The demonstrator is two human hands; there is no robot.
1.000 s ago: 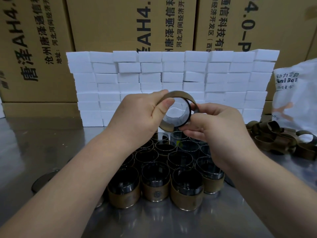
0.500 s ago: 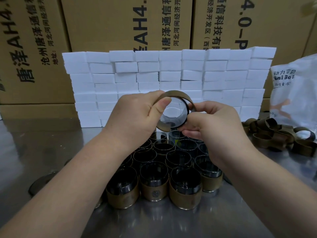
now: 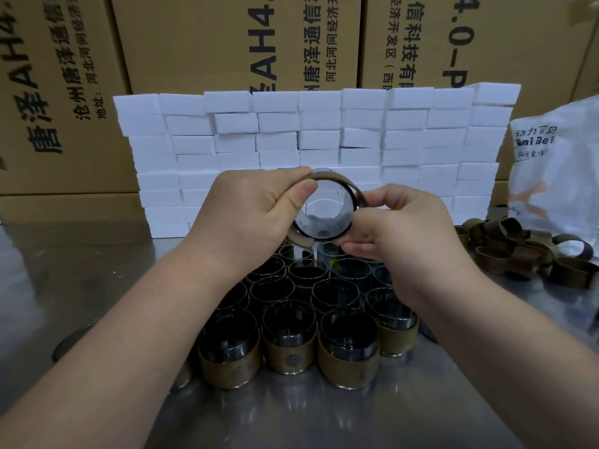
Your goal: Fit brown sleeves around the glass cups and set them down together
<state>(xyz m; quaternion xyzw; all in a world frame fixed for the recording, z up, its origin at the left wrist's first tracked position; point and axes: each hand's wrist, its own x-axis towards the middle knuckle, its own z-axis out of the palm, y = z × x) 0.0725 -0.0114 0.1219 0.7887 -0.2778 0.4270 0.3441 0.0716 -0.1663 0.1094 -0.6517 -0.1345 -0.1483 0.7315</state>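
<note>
A glass cup is held on its side above the table, its mouth toward me, with a brown sleeve wrapped around its outside. My left hand grips the sleeve's left rim, thumb on top. My right hand pinches the cup and sleeve from the right and below. Beneath my hands stands a tight cluster of several sleeved glass cups on the steel table.
A heap of loose brown sleeves lies at the right, beside a white plastic bag. A wall of white foam blocks stands behind, backed by cardboard boxes. A dark round object lies left of the cluster.
The hands and the cup have barely shifted. The cup sits slightly further into the sleeve, and the camera view has drifted a little.
</note>
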